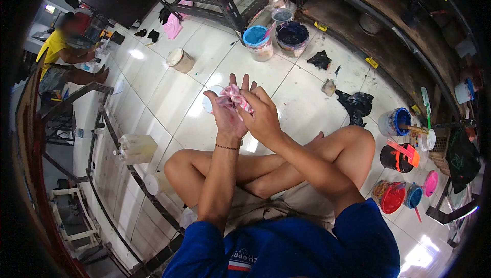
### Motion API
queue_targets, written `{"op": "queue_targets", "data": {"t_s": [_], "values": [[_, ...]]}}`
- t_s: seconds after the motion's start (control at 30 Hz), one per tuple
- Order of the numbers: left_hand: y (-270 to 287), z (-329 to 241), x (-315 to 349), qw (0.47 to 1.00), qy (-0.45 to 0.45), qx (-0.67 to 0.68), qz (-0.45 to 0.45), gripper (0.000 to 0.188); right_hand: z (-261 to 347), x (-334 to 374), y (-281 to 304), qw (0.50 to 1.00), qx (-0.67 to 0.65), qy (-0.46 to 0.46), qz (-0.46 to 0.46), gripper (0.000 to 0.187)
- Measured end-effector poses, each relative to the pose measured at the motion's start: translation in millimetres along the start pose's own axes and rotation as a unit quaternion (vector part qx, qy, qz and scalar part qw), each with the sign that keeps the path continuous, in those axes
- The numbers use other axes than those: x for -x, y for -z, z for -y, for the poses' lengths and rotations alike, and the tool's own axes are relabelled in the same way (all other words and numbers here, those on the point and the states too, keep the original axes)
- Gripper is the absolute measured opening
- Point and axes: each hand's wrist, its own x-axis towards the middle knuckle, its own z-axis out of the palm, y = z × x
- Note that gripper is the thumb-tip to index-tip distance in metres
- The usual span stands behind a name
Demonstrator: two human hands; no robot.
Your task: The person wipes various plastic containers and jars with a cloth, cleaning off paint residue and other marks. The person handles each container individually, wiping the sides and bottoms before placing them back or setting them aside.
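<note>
A: And there they were, both hands together! The left hand [228,120] lay palm up, fingers spread, while the right hand [263,116] pinched a crumpled pink-and-white cloth [231,94] against it.

B: So the cloth sat between the two?

A: Right between, bunched at the left palm near the thumb, under the right fingertips!

B: And the step?

A: Wiping the palm, by the look of it. Reddish smudges seemed to show there, too faint to call as paint.

B: What did the next move call for?

A: Likely a firm right-hand pinch, the left palm kept spread, and a cleaner fold turned inward; a soiled one could have smeared colour back.

B: Anything close by?

A: A white disc-like lid [208,105], partly hidden behind the left hand! Farther beyond both hands, a light-blue paint bucket [261,52] beside a dark paint bucket [292,49]. Off to their right, a crumpled black rag [355,105]; well to their left, a jug of yellowish liquid [139,148].
</note>
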Motion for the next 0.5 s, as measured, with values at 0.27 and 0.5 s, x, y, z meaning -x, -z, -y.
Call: {"op": "queue_targets", "data": {"t_s": [0.27,0.5], "values": [[41.0,-9.9,-16.3,0.985,0.018,0.087,0.147,0.092,4.7,27.0,-3.0,0.998,0.011,0.057,0.033,0.035],[34.8,-109.9,-9.0,0.961,-0.192,-0.173,-0.100,0.074,-32.8,4.9,8.0,0.943,-0.231,-0.236,0.050,0.025]]}}
